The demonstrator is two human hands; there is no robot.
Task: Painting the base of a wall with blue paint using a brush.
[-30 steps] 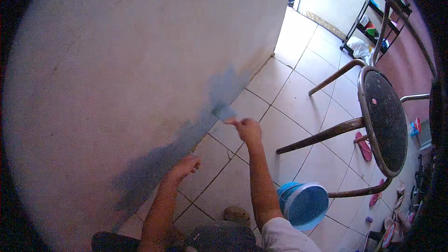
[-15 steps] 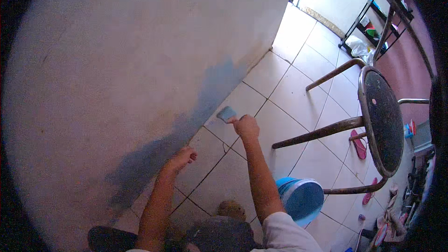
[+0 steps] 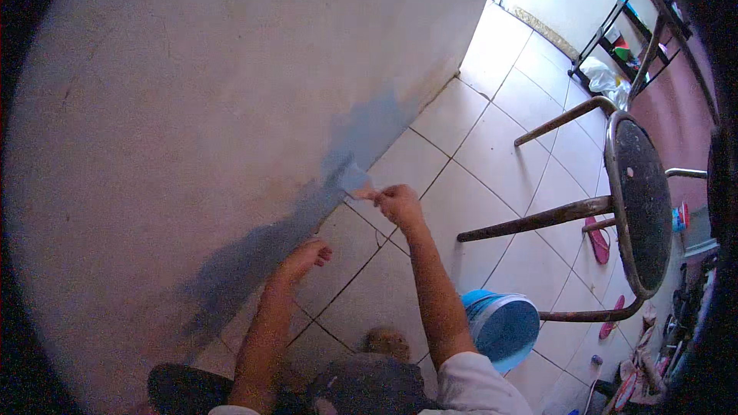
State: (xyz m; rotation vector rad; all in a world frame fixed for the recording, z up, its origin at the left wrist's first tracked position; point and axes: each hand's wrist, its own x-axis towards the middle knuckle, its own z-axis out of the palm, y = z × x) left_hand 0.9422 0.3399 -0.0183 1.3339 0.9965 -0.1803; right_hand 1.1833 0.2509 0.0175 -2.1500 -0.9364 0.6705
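Note:
My right hand (image 3: 398,204) grips the short handle of a wide paintbrush (image 3: 356,181), whose broad head is coated in light blue. The bristles are against the foot of the pale wall (image 3: 192,92), on a strip of blue paint (image 3: 257,250) running along the wall's lower edge. Below and to the left, my left hand (image 3: 309,257) hovers beside the wall with nothing in it, its fingers loosely bent and slightly apart. To the right of my right forearm stands a bucket (image 3: 503,330) with blue on its inside and rim.
A round-seated metal stool (image 3: 642,200) stands on the tiled floor (image 3: 492,192) at the right, with pink flip-flops (image 3: 597,242) near its legs. Farther back are a black rack (image 3: 615,27) and a white plastic bag (image 3: 602,77). Assorted items crowd the lower right.
My right hand has moved the paintbrush left and slightly up, from over the floor tiles onto the wall's painted strip. My left hand has barely moved; its fingers look slightly straighter.

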